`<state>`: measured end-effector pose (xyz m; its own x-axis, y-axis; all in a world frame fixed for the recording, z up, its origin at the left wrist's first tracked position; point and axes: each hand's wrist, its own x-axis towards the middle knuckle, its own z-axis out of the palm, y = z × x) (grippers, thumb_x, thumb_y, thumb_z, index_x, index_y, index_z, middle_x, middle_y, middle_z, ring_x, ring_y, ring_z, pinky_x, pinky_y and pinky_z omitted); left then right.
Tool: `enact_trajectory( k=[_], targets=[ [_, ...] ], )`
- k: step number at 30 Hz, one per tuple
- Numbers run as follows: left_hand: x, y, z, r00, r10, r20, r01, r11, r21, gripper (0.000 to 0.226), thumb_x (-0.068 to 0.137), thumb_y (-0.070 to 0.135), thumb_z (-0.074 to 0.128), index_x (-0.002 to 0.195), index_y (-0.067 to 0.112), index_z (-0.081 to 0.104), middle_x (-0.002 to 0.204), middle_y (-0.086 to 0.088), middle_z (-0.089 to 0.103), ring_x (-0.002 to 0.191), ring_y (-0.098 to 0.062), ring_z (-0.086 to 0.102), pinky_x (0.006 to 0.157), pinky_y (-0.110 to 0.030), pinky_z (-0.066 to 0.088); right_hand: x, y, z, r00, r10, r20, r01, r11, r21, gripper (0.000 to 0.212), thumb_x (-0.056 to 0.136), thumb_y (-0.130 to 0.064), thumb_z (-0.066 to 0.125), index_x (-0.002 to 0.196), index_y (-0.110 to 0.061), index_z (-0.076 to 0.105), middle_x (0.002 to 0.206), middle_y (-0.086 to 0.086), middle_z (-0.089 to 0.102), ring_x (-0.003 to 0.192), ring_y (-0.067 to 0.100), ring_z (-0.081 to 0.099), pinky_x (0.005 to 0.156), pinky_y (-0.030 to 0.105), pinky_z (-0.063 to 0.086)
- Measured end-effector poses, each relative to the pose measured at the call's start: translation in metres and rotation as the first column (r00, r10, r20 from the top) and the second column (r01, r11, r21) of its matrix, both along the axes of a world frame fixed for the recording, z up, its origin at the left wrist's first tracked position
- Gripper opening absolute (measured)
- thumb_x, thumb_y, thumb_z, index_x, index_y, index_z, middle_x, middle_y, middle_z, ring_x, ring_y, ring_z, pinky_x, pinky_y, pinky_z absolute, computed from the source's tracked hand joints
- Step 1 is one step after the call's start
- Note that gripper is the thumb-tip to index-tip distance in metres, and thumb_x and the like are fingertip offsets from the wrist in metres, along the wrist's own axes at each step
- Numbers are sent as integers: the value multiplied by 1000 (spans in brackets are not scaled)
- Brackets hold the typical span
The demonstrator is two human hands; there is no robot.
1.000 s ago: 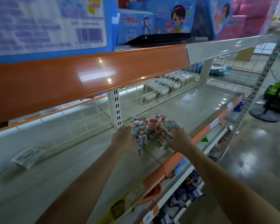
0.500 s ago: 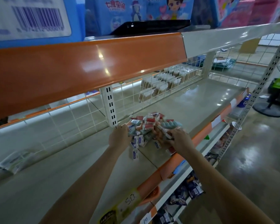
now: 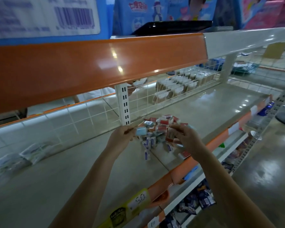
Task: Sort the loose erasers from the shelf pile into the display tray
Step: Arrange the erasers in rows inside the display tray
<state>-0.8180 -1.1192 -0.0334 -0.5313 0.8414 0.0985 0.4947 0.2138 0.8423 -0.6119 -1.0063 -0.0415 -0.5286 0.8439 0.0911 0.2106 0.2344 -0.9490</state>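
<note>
A small pale-blue rectangular eraser (image 3: 141, 131), not held a second ago, is now pinched by the left hand (image 3: 122, 137). A red-wrapped eraser (image 3: 170, 135) is now gripped by the right hand (image 3: 186, 137). Both are lifted just above the pile of loose erasers (image 3: 158, 129) on the beige metal shelf (image 3: 212, 104).

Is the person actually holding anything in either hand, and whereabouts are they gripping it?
Yes. The left hand pinches a light blue eraser by its left end. The right hand grips a red eraser along its right side.

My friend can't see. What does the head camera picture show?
Two hands reach into a pile of erasers on a store shelf; the left hand holds a pale blue eraser, the right hand a red one.
</note>
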Motion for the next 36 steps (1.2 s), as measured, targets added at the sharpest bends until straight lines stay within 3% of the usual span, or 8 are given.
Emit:
enact_trajectory(
  k=[4,10,14,18,22,28,33,36],
  targets=[
    [-3,-40,7,972,24,234,-34,999,38,12,95,21,51,93,22,63,80,5,66,70,-8,58,64,-21,43,-24,-31,5,977,122,-174,-167,947,-274,22,98,-11,43,102,-21,62,102,13,57,90,26,62,75,41,58],
    [-15,-104,4,947,168,274,-176,984,2,16,95,22,51,98,16,65,82,5,67,71,-7,58,65,-18,44,-70,-78,4,916,308,-258,-389,838,-382,19,94,-5,51,111,-11,58,100,14,62,89,25,66,75,33,58],
    [-25,-150,2,916,270,295,-281,960,-6,15,95,19,51,87,20,64,80,4,66,69,-9,57,64,-20,42,-98,-112,8,853,466,-238,-521,793,-316,36,85,3,61,119,-7,55,99,12,64,87,19,66,73,25,56],
    [-37,-202,4,890,389,239,-399,917,-5,18,95,15,50,82,21,61,75,5,64,63,-6,54,57,-14,40,-129,-147,10,777,617,-125,-629,754,-190,46,78,8,66,115,-18,58,98,8,63,82,13,63,70,22,53],
    [-54,-263,7,863,481,154,-486,874,-7,20,95,15,50,82,24,62,74,7,64,56,5,55,56,-13,41,-164,-192,12,736,677,-3,-677,735,-47,43,80,-2,69,110,-28,53,94,-3,65,78,9,61,69,22,50],
    [-87,-366,9,798,593,112,-599,800,31,22,94,12,53,78,25,63,64,9,64,53,5,55,52,-11,42,-213,-276,19,667,735,122,-745,657,117,31,81,-10,69,98,-30,52,99,-3,65,86,15,62,76,28,50],
    [-121,-452,9,750,652,112,-658,753,22,23,93,12,54,77,26,64,60,17,66,52,3,55,56,-19,43,-256,-355,23,613,765,196,-789,583,193,27,83,-16,67,104,-28,55,100,-10,61,84,5,59,70,11,45],
    [-138,-499,8,744,662,92,-666,746,18,23,92,11,55,77,26,64,58,16,65,52,4,54,53,-12,41,-283,-401,25,602,767,221,-796,554,246,29,83,-15,68,108,-23,57,104,-8,54,86,6,56,69,5,41]
  ],
)
